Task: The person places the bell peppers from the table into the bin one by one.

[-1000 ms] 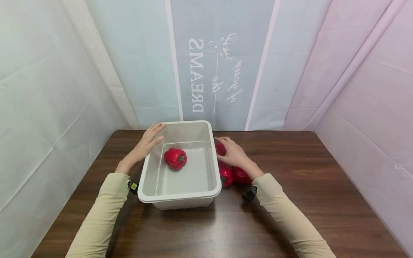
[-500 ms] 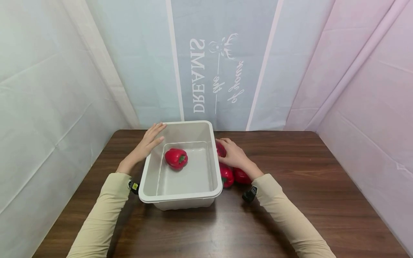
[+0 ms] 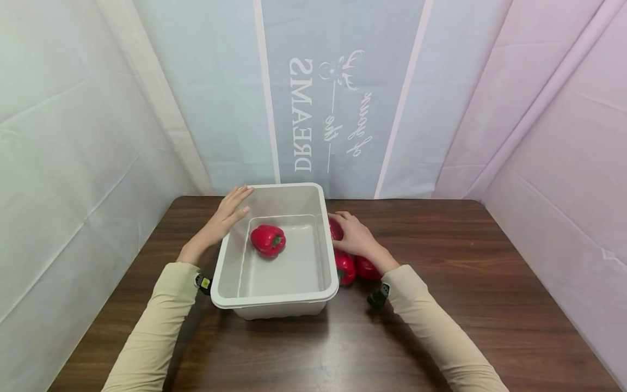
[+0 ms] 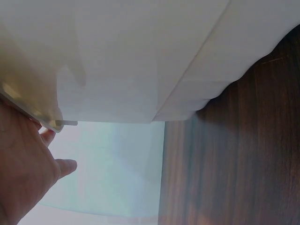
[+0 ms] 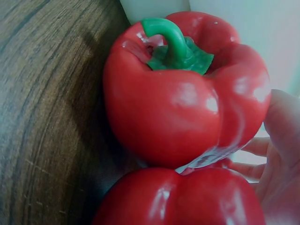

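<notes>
My left hand (image 3: 221,219) lies over the left rim of a light grey plastic tub (image 3: 276,298), fingers extended toward its far left corner. The left wrist view has that hand (image 4: 28,161) at the tub's rim, beside its outer wall (image 4: 112,61). Inside the tub lies one red bell pepper (image 3: 268,240) with a green stem. Just right of the tub, my right hand (image 3: 357,237) holds another bell pepper (image 3: 336,229) between thumb and fingers, partly hidden by the hand. In the right wrist view, the hand (image 5: 279,164) shows behind a nearer bell pepper (image 5: 164,112).
Two more red bell peppers, a left one (image 3: 345,268) and a right one (image 3: 367,268), lie on the dark wooden table (image 3: 441,305) below my right hand. Pale cloth walls (image 3: 553,163) and a printed back curtain (image 3: 338,179) stand around the table.
My right hand has settled slightly lower and closer around the far pepper beside the tub. The left hand and the tub stay almost in place.
</notes>
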`<control>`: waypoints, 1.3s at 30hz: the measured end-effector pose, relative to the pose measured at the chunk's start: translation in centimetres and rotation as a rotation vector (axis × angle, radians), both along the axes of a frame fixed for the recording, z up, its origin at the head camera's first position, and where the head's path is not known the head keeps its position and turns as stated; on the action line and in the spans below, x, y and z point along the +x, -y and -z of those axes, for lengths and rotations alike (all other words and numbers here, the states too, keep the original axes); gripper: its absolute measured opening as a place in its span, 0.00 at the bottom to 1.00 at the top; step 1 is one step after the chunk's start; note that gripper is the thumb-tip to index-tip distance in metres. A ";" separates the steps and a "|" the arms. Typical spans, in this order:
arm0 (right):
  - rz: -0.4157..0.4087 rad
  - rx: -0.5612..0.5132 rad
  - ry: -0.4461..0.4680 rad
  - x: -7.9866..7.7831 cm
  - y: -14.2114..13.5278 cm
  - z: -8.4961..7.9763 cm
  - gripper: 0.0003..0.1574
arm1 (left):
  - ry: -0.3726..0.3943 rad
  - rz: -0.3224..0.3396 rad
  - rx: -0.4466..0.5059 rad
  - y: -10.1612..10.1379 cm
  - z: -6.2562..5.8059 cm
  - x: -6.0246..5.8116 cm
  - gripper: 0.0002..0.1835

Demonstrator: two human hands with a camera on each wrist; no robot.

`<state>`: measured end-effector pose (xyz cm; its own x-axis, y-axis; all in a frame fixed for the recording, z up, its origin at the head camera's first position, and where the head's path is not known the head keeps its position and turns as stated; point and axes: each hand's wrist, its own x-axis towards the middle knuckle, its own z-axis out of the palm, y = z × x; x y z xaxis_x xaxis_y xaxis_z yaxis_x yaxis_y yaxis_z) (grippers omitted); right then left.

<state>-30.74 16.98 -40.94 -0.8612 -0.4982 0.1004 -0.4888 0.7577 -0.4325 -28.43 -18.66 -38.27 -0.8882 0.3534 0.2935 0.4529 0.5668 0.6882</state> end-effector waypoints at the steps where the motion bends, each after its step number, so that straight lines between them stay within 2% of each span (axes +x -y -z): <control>1: 0.003 0.003 0.002 0.0 0.0 0.0 0.45 | 0.001 -0.002 0.000 0.0 0.0 0.0 0.29; 19: 0.015 0.000 0.024 -0.3 0.3 0.8 0.49 | -0.026 -0.002 -0.004 -0.2 0.2 0.3 0.28; 29: 0.017 -0.026 0.019 -0.7 0.5 1.3 0.48 | -0.050 0.006 0.002 -0.3 0.3 0.5 0.28; 39: 0.021 -0.061 -0.002 -0.7 0.7 1.5 0.47 | -0.037 -0.002 0.015 -0.2 0.6 0.3 0.28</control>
